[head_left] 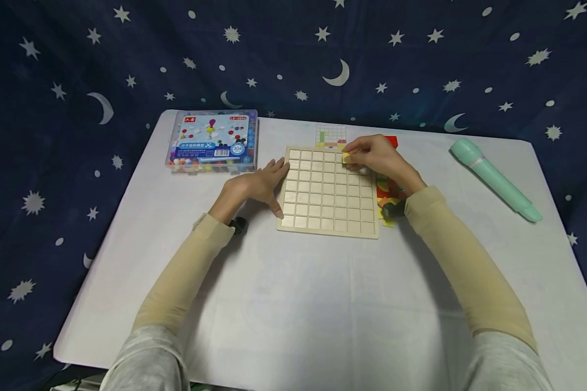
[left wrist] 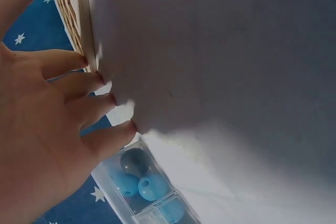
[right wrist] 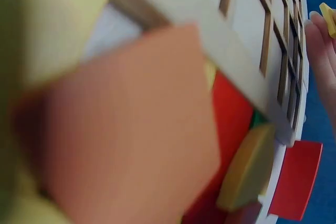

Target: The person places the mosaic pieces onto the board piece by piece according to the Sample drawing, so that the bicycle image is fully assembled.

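A square wooden grid board (head_left: 323, 193) lies on the white table, its cells bare. Along its left edge rests my left hand (head_left: 261, 185), fingers spread and thumb at the lower left corner. In the left wrist view, the fingertips (left wrist: 128, 128) reach the table beside the board's side. My right hand (head_left: 375, 155) pinches a small yellow block (head_left: 345, 157) over the board's far edge, towards the right. A printed pattern card (head_left: 330, 133) lies just beyond that edge. Beside the board's right edge are colored blocks (head_left: 382, 187), partly hidden by the right wrist.
A clear plastic box (head_left: 212, 141) of colored beads with a printed label stands at the back left. At the right lies a mint-green, microphone-shaped object (head_left: 496, 179). Close to the right wrist camera are an orange block (right wrist: 136, 129) and a red block (right wrist: 296, 179). A starry dark-blue cloth (head_left: 293, 54) hangs behind.
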Demonstrator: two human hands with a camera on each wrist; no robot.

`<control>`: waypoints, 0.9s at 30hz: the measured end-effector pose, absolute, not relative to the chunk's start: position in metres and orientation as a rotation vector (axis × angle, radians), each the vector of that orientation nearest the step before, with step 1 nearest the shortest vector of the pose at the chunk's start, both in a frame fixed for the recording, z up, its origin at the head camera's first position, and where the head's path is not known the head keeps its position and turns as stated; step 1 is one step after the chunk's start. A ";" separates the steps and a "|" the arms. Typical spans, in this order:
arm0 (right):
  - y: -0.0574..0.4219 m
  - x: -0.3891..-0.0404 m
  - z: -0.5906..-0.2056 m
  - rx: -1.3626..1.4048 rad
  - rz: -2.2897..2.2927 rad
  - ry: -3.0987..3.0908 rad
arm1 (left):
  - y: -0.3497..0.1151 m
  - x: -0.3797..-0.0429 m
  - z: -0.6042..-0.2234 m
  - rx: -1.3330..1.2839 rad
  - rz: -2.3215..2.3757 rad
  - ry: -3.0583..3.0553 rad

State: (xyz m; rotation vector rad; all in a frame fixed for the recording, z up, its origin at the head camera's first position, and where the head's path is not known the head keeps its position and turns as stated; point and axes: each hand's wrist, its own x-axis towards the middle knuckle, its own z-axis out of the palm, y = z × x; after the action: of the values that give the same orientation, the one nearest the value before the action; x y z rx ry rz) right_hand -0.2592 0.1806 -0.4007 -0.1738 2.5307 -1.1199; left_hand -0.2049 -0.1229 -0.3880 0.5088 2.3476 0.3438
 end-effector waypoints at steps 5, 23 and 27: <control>0.170 -0.262 -0.403 -0.227 -1.107 2.526 | -0.123 -0.205 -0.388 0.501 0.350 2.348; 0.138 -0.254 -0.409 -0.396 -1.116 2.397 | -0.124 -0.200 -0.390 0.500 0.428 2.382; 0.130 -0.252 -0.407 -0.470 -1.083 2.422 | -0.125 -0.200 -0.390 0.500 0.443 2.379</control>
State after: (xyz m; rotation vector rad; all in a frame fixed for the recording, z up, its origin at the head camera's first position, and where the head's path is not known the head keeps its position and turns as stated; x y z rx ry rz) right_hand -0.2520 0.1303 -0.4071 -0.4701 2.4218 -1.0830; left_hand -0.1998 -0.1248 -0.3897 0.5004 2.3792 0.4426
